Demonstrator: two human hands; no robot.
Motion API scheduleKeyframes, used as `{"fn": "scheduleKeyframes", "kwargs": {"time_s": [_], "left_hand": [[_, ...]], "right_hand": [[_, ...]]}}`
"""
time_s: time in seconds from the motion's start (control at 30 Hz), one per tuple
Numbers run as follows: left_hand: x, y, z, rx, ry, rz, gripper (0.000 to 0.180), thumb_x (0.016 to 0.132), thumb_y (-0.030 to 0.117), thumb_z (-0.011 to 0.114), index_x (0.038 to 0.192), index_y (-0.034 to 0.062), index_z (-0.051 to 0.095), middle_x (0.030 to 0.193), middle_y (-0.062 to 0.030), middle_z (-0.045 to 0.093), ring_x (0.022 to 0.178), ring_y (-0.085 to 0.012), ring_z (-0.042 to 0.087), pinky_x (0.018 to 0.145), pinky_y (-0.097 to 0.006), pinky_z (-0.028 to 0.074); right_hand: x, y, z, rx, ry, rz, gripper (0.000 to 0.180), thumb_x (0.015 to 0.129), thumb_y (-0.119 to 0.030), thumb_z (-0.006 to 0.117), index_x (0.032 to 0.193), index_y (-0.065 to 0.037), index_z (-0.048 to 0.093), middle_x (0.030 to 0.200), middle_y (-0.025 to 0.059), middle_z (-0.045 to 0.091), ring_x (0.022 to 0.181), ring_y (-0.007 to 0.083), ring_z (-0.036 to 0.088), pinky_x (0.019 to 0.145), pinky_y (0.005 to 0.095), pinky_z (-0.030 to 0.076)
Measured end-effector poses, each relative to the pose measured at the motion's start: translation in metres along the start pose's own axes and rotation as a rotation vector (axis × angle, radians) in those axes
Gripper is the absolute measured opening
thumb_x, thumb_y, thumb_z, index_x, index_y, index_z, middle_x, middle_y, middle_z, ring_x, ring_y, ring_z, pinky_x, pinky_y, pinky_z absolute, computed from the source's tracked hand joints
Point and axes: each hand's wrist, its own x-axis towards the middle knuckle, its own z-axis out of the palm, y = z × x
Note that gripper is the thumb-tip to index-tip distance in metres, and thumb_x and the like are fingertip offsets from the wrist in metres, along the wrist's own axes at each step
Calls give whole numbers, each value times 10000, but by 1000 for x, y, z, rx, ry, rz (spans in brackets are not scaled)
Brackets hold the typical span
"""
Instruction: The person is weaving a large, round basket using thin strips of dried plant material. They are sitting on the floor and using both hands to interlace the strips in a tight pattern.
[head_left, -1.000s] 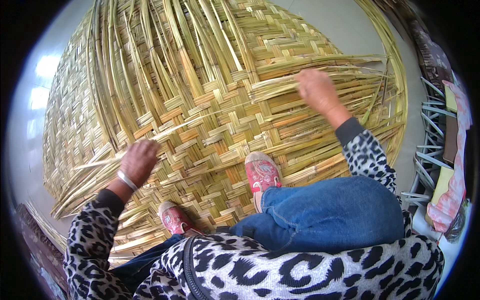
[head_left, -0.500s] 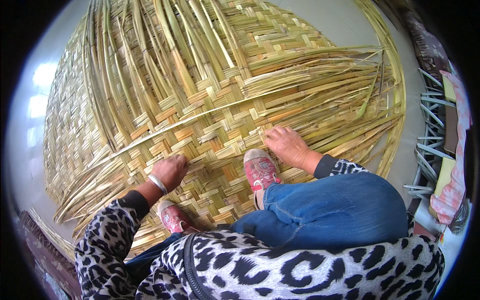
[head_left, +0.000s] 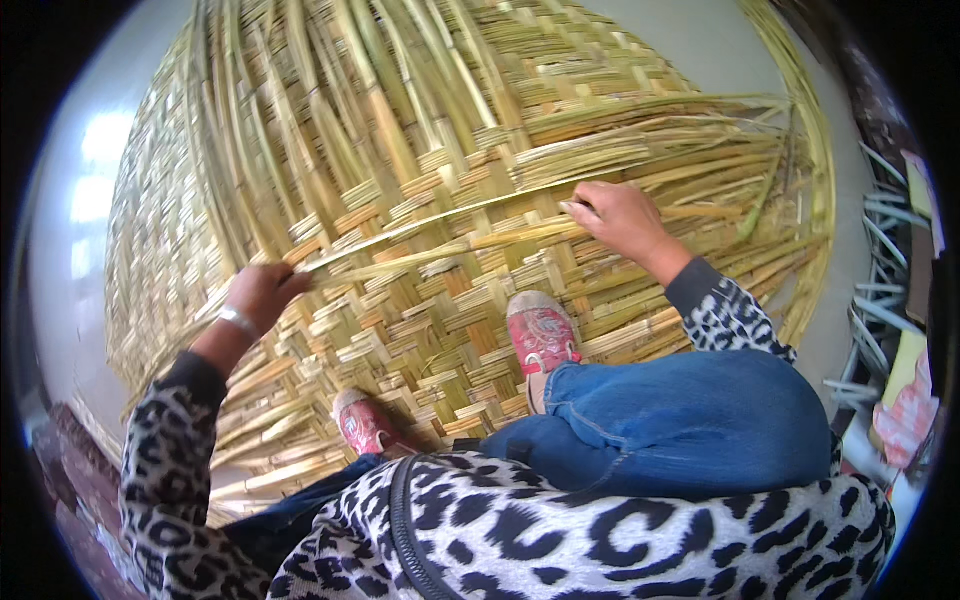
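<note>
Laying a strip, I'd judge: left hand [head_left: 260, 297] pinching reed strip [head_left: 400, 263] over woven mat [head_left: 440, 325]; right hand [head_left: 622, 222] curled, can't tell if gripping; next calls for seating it snug

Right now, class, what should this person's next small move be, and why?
Probably ease the lower reed strip closer to the pale strip just beyond it on the woven mat: a gap shows between them, and the left hand and right hand sit well apart along its line, though their grip is unclear.
</note>
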Motion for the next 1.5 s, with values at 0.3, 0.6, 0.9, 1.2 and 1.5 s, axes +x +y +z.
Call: {"fn": "scheduleKeyframes", "kwargs": {"time_s": [0.3,0.6,0.9,1.2,1.5], "left_hand": [[-27,-34,-18,371,60,-67,291,892,266,625,707,41,621,743,-173,676,690,-375,647,620,-451,488],[14,-1,-3,36,-120,176,141,826,100,678,910,1,622,881,-155,646,826,-301,655,736,-387,519],[49,5,3,154,-197,247,121,830,97,661,884,3,608,835,-149,642,747,-301,643,697,-382,517],[50,20,12,206,-207,153,163,777,129,690,858,0,634,840,-181,652,761,-327,657,704,-407,524],[62,6,9,199,-159,107,226,752,196,694,850,-6,666,811,-197,663,795,-348,650,732,-412,525]], "right_hand": [[-21,38,14,-158,112,-13,206,870,-330,642,865,-124,634,876,77,631,875,266,615,789,422,496],[-215,142,-33,-327,327,667,214,892,-229,607,1021,-73,675,1030,114,656,1040,289,575,934,444,457],[-491,186,12,-352,421,1980,621,837,-399,650,1302,-11,512,1339,255,520,1254,405,492,1022,461,426],[-576,246,57,181,302,1864,441,917,-378,553,1098,19,617,1101,247,658,1040,423,619,895,498,491],[-432,242,-146,645,1045,1422,303,1023,-319,471,839,-92,546,606,23,516,501,129,505,457,280,412]]}}
